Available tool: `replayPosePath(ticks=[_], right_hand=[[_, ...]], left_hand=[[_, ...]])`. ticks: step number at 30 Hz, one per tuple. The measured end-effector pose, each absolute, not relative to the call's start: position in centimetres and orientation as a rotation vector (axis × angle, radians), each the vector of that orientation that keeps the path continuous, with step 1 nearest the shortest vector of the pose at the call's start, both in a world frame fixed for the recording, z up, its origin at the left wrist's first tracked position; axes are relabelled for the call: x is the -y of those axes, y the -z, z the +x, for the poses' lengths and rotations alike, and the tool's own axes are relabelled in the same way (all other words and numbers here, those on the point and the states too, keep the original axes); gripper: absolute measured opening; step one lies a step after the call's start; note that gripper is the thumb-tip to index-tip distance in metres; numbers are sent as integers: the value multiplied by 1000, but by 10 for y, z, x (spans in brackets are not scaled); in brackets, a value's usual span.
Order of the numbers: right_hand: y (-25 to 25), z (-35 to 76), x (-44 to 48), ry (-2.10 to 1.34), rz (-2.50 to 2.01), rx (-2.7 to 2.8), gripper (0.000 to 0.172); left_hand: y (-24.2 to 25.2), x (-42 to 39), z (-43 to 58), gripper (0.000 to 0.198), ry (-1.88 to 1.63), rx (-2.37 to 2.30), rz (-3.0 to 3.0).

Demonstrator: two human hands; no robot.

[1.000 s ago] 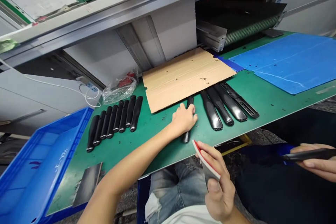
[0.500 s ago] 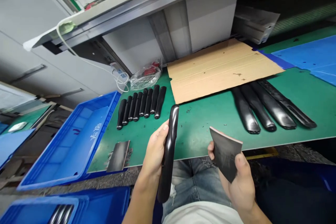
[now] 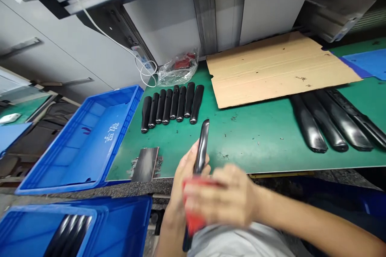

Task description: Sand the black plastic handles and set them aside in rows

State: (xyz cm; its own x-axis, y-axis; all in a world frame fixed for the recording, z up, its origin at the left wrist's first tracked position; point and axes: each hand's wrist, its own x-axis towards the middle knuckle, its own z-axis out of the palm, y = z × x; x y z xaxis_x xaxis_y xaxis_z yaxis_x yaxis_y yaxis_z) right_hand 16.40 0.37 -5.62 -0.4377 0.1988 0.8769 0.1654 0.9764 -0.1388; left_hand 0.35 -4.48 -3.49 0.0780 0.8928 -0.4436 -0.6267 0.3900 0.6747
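Head view, right hand (image 3: 223, 198) moved onto black handle (image 3: 202, 146), red pad (image 3: 193, 219) blurred

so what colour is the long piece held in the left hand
The long piece is glossy black; the head view shows it best, above the left hand.

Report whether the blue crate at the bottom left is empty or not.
Not empty. The blue crate holds a few long black handles lying side by side; the picture's edge cuts them off, so their count is unclear.
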Motion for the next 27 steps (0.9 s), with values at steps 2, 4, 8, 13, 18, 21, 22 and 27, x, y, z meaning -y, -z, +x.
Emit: replayPosePath(ticks=[2, 4, 8, 13, 18, 21, 22, 27], right_hand=[[55, 168, -24, -407, -585, 1976, 33], [53, 175, -40, -775, -841, 1852, 31], [46, 180, -28, -1090, -870, 1692, 60], [35, 173, 29, -1465, -558, 1471, 69], [41, 137, 63, -1020, -629, 1412, 44], [52, 110, 77, -882, -705, 1256, 42], [55, 105, 81, -877, -726, 1239, 41], [74, 127, 82, -855, -712, 1535, 50]], left_hand=[[38, 54, -6, 39, -1087, -805, 396], [37, 64, -19, 51, -1009, -674, 491], [23, 70, -48, 62, -1074, -1079, 1103], [7, 53, -58, 53, -1013, -1586, 2325], [12, 42, -19, 69, -1666, -1839, 1932], [15, 42, 2, 60, -1681, -1545, 985], [15, 42, 6, 55, -1644, -1397, 762], [11, 37, 4, 50, -1615, -954, 409]])
